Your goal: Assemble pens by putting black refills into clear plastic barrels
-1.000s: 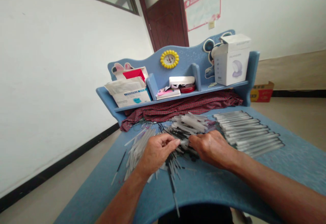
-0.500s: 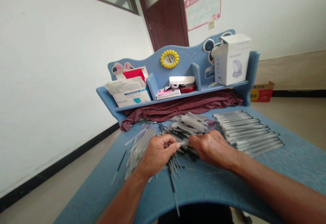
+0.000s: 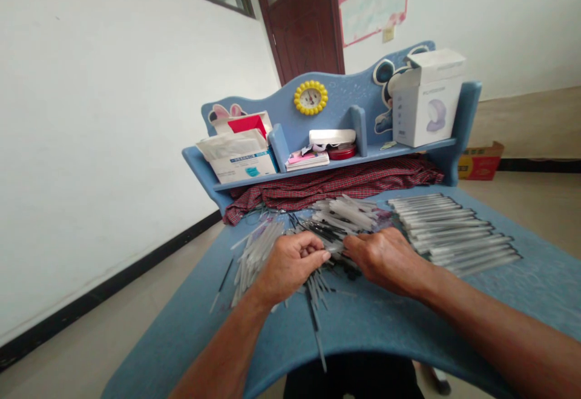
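Over the pile of pen parts, my left hand is closed in a pinch, thumb against curled fingers. A translucent pen barrel seems to stick out from its fingertips, largely hidden. Just to the right, my right hand is closed too, its fingertips pointing at the left hand; what they grip is hidden. Beneath and behind the hands lie translucent pen barrels in a heap, with dark-tipped refills among them. More pale barrels fan out left of my left hand. Thin refills point toward me below it.
A row of pens lies side by side on the right of the blue desk. Behind the parts is a checked red cloth under a shelf with a mask box, a white box and a yellow flower-shaped clock.
The whole view has shifted, so everything sits slightly farther right and higher. Both hands keep nearly the same pinched pose over the pile, fingertips still close together.
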